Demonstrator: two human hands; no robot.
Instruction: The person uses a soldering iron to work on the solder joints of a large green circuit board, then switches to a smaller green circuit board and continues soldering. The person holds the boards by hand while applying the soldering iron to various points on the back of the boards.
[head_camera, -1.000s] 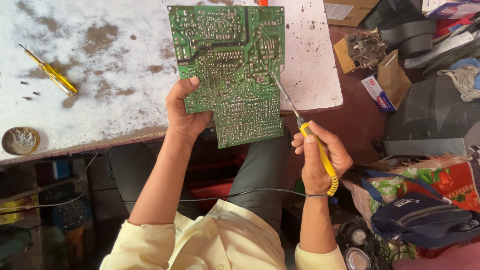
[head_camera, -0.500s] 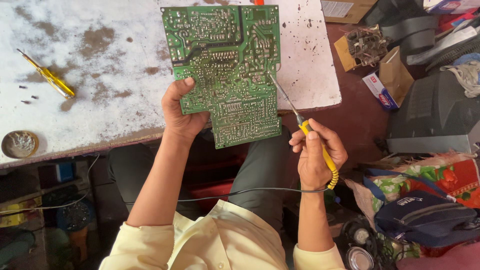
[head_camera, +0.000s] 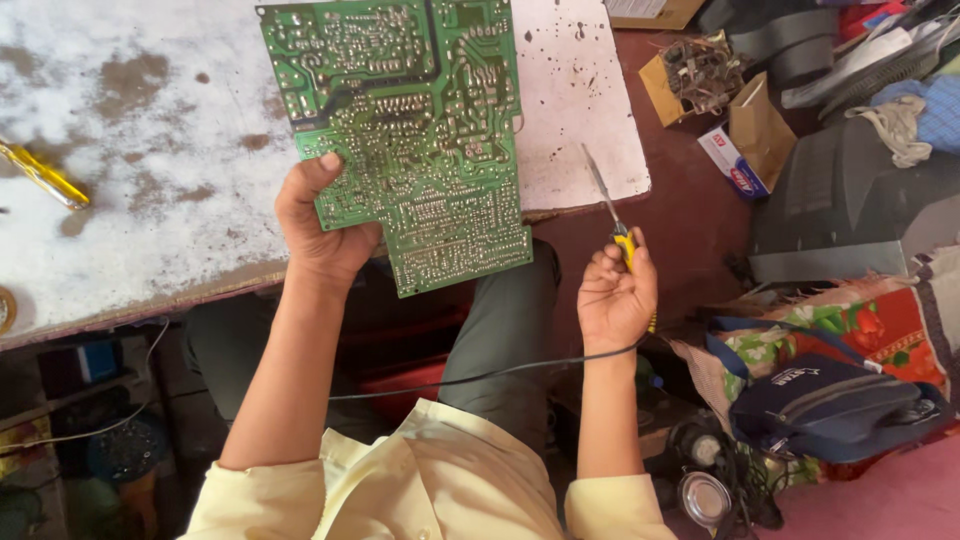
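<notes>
Right hand (head_camera: 615, 298) drawn back from green printed circuit board (head_camera: 410, 130), clenched on yellow-handled soldering iron (head_camera: 612, 222); left hand (head_camera: 322, 225) grasping board's lower edge

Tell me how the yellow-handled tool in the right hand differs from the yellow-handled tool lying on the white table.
The yellow-handled tool with the metal tip is gripped in the right hand, pointing up off the table edge; the yellow-handled tool on the stained white table lies flat, untouched, far left. The held one's handle is mostly hidden; the lying one's shows fully. Both have yellow handles.

Bright, even daylight; no harsh glare.
Soft shadow is cast under the table (head_camera: 150, 290); the circuit board (head_camera: 410, 130) is rendered sharp, edges slightly stretched.
</notes>
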